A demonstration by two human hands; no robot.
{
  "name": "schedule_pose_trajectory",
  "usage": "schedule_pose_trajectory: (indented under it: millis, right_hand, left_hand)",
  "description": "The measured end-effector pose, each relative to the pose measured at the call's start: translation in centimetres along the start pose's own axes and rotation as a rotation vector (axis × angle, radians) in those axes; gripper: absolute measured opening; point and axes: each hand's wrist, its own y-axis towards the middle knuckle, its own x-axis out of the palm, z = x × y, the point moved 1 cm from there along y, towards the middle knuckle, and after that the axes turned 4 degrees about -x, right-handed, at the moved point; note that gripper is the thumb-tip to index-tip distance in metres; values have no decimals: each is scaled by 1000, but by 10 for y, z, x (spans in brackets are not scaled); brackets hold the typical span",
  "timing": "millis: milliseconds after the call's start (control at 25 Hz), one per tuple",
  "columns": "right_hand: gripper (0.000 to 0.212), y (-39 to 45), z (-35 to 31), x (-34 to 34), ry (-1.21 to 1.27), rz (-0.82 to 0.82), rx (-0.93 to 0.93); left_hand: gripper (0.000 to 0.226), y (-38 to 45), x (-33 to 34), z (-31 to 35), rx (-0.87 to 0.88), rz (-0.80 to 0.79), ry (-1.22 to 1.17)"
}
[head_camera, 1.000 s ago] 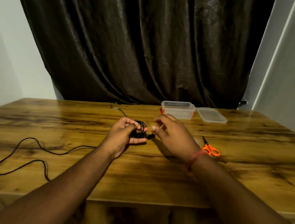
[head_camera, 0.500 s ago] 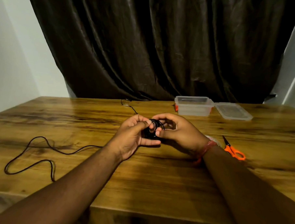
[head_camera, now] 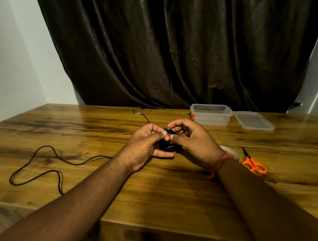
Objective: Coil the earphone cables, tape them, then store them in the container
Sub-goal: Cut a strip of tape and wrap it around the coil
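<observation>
A small black coil of earphone cable (head_camera: 169, 145) sits between both hands above the middle of the wooden table (head_camera: 169, 193). My left hand (head_camera: 146, 147) pinches the coil from the left with thumb and fingers. From the right, my right hand (head_camera: 193, 140) holds it, thumb tip against the left thumb. A second black cable (head_camera: 43, 162) lies loose in loops at the left. The clear plastic container (head_camera: 210, 114) stands open at the back right, its lid (head_camera: 253, 120) beside it. A roll of clear tape (head_camera: 229, 150) lies behind my right wrist.
Orange-handled scissors (head_camera: 253, 163) lie right of the tape. Another thin cable end (head_camera: 141, 114) trails from the table's back edge toward my hands. A dark curtain (head_camera: 166, 47) hangs behind the table. The table's front edge is near my forearms.
My right hand came in from the right and closed on the coil next to the left hand. The view has shifted left and nearer.
</observation>
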Motion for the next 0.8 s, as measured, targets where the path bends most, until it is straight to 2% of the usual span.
schedule_pose_trajectory:
  millis: [200,560,800]
  right_hand:
    - [23,1,-1,4,-22,6,17]
    - [25,-1,-6,2,-267,-44,-67]
    - [28,-1,-5,2,-200,-61,1]
  left_hand:
    - [7,-2,4,2,-5,-8,23]
    - [2,-1,4,3,-4,28,103]
    - [8,-2,6,3,-36,-12,-188]
